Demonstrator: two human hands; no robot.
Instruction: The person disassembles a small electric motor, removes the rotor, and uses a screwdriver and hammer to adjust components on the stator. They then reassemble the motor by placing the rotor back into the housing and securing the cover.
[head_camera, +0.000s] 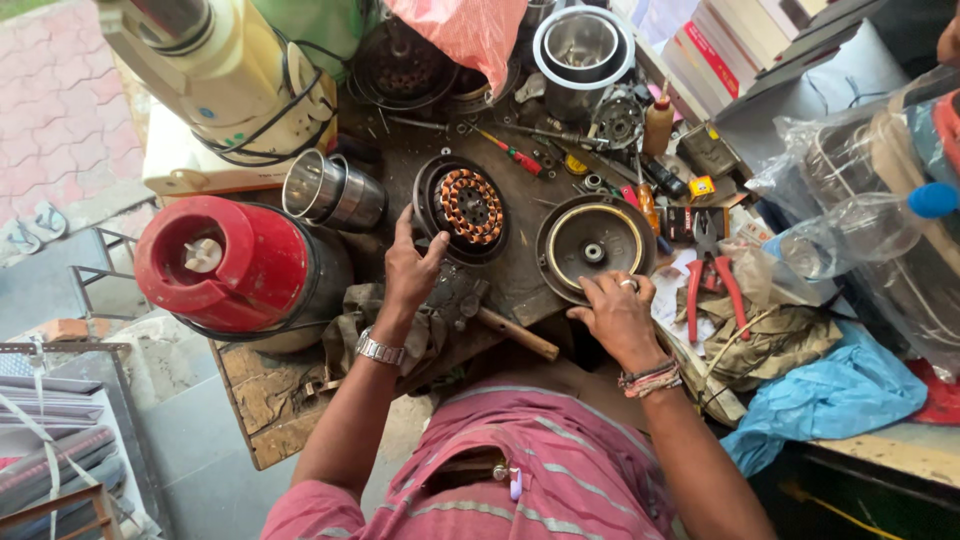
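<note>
Here left hand (412, 268) rests fingers spread against copper-wound motor stator (466, 207); right hand (617, 312) grips round motor housing (593, 247) rim at bench centre. Steel cup (330, 190) interior unclear.

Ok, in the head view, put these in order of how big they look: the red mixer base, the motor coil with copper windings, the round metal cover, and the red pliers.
Largest to smallest as they look:
1. Red mixer base
2. Round metal cover and motor coil: too alike to rank
3. Red pliers
</note>
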